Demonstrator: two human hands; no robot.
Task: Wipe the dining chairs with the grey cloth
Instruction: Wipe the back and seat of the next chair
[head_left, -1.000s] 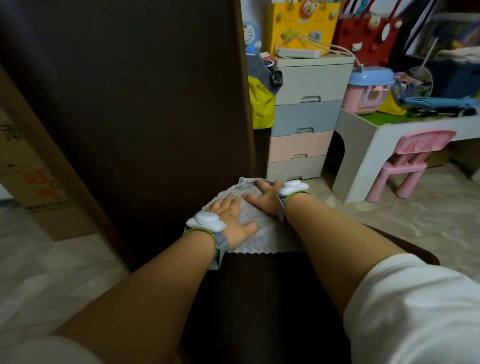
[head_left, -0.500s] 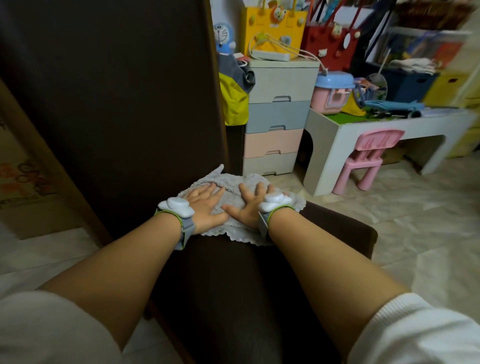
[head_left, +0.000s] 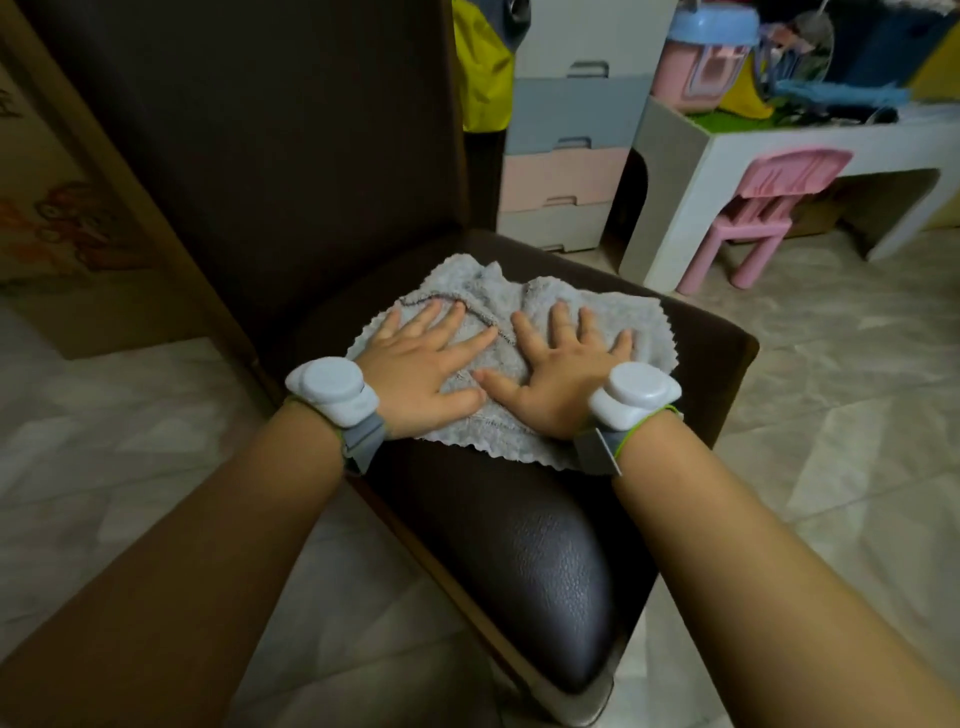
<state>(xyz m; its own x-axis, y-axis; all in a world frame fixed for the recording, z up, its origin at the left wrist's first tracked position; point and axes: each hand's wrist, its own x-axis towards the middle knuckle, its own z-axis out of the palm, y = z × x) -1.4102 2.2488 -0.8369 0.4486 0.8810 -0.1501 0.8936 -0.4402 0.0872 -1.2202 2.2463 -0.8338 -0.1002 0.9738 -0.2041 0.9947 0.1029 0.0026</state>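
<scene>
Closest to the person, in front of the hands, the dark seat (head_left: 519, 545) of the dining chair (head_left: 291, 156) is bare and shiny. No cloth covers this front part.

Next come the two hands. The left hand (head_left: 421, 371) and the right hand (head_left: 558, 382) lie side by side, flat, with fingers spread wide. The thumbs almost meet in the middle. Neither hand is gripping anything; both press down with open palms. Each wrist wears a pale round band.

Under both hands is the grey cloth (head_left: 519, 312). It is spread out on the back half of the seat and is bunched up just past the fingertips. Its wavy edge pokes out below the wrists.

Past the cloth, the tall chair back rises up, dark and plain. Off to the right of the hands, well apart, are a pink little chair (head_left: 753, 218) and pastel drawers (head_left: 566, 150).

The step in hand looks like wiping the seat. The next move probably calls for keeping the palms pushed down and sliding the cloth toward the bare front part, so the cloth moves with the hands and does not bunch more.
</scene>
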